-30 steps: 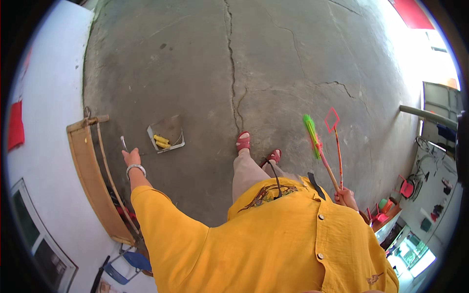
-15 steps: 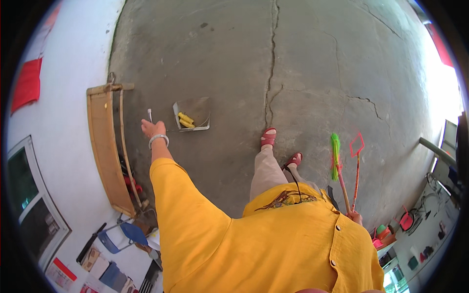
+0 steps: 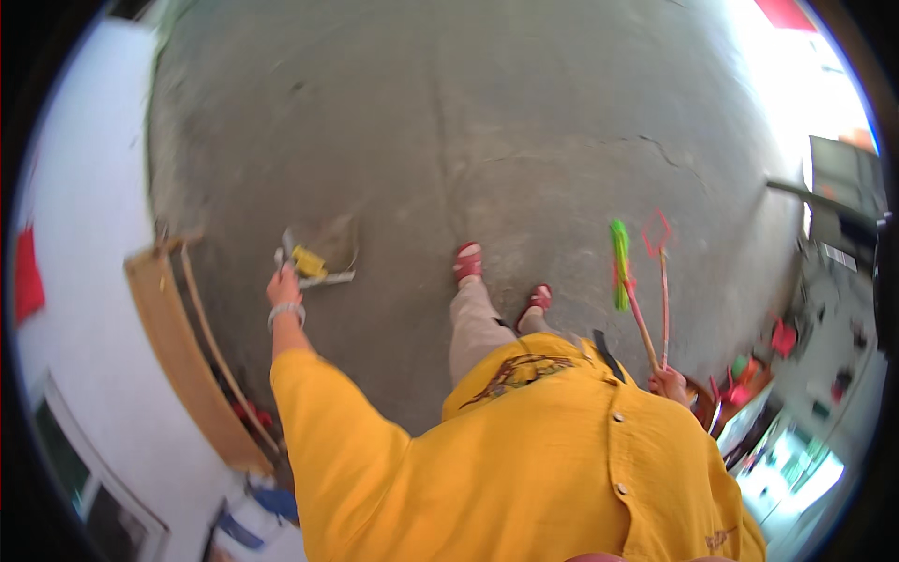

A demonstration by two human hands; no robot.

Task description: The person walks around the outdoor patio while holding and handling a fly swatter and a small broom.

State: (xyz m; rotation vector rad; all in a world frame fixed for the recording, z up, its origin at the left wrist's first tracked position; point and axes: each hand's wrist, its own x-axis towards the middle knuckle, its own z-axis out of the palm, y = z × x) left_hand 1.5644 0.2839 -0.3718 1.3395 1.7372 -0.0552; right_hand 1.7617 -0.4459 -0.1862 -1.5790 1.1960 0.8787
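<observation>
My left hand (image 3: 284, 287) reaches out to the left, closed round a thin handle with a white tip that sticks out past the fingers. It seems to belong to the dustpan (image 3: 328, 279) just beyond the hand, a pale-edged scoop partly blurred. Yellow pieces (image 3: 309, 263) lie in that dustpan; what they are I cannot make out. At my right side, my right hand (image 3: 669, 384) grips a broom (image 3: 641, 323) with bright green bristles pointing away from me. The same hand holds a thin red rod (image 3: 665, 309) ending in a diamond-shaped loop.
A wooden bench-like frame (image 3: 192, 361) stands along the white wall (image 3: 80, 169) on the left. Blue chair parts (image 3: 272, 501) lie behind it. My feet in red sandals (image 3: 469, 261) stand on the cracked concrete floor (image 3: 375, 122). Colourful items (image 3: 744, 379) sit at the right.
The view has turned and shifted. My left hand now appears closer to the dustpan, overlapping its near left edge. The broom and red rod stay in my right hand.
</observation>
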